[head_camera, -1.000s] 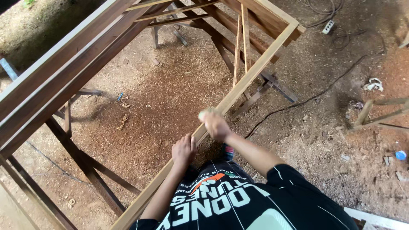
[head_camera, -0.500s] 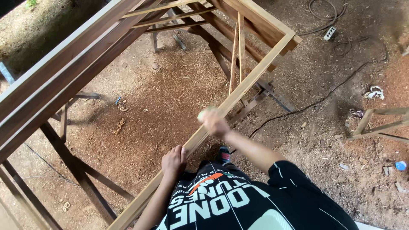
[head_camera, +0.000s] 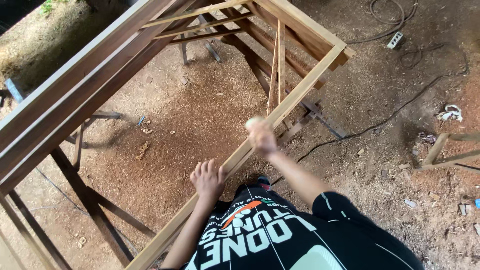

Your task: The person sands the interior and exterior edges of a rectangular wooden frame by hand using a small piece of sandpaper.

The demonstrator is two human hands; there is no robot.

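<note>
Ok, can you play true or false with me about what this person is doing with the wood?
1. The left hand lies flat with spread fingers on the long pale wooden rail. True.
2. The right hand hangs in the air, far from the rail. False: it is down on the same rail, closed over something small and pale that is too blurred to name.
3. The brown dirt floor is covered with sawdust. True.
4. A white power strip sits on top of the rail. False: it lies on the ground at the upper right, beside the black cable.
5. The rail is part of a big wooden frame. True.
</note>
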